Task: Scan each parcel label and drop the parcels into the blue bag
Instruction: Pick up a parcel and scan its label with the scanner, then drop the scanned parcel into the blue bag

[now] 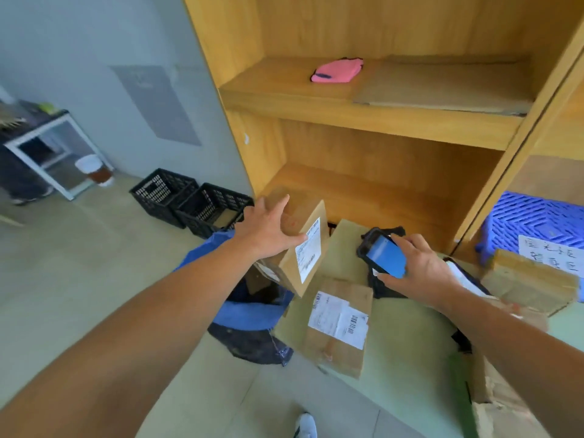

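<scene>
My left hand (268,227) grips a brown cardboard parcel (292,267) from above, tilted over the open mouth of the blue bag (249,314); its white label (309,249) faces right. My right hand (420,268) holds a black handheld scanner (384,252) with a lit blue screen, a little to the right of that label. A flat brown parcel (339,324) with a white barcode label lies on the pale green surface (401,339) below the scanner. A black parcel (384,287) lies partly hidden under my right hand.
A wooden shelf unit (373,121) stands behind, with a pink cloth (336,70) on it. Two black crates (189,202) sit on the floor at left. A blue crate (534,219) and more cardboard parcels (531,279) are at right. My shoe (306,425) shows below.
</scene>
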Demonstrator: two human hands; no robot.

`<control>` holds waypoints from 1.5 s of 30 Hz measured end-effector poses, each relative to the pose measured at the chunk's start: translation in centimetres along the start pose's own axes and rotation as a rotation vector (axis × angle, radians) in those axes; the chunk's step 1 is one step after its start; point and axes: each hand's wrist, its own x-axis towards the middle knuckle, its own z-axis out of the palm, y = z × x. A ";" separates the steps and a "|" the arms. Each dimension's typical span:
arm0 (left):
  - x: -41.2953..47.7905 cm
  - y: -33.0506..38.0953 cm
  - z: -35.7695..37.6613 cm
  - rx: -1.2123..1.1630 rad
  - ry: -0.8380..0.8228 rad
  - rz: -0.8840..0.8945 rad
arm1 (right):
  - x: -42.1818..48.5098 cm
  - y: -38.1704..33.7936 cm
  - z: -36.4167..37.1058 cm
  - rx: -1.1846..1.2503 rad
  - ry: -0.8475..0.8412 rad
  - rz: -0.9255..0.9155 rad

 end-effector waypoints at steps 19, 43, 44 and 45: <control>7.9 -20.2 0.5 0.038 0.058 -0.040 | 11.4 -14.9 6.3 -0.072 -0.142 -0.052; 7.1 -3.3 3.2 0.147 0.015 0.330 | 1.5 -5.2 1.8 -0.045 0.029 0.174; 6.9 -1.4 3.7 0.140 -0.002 0.354 | 0.2 -3.8 1.3 -0.041 0.039 0.205; 6.6 0.3 4.1 0.128 -0.020 0.375 | -0.9 -2.5 0.9 -0.036 0.048 0.234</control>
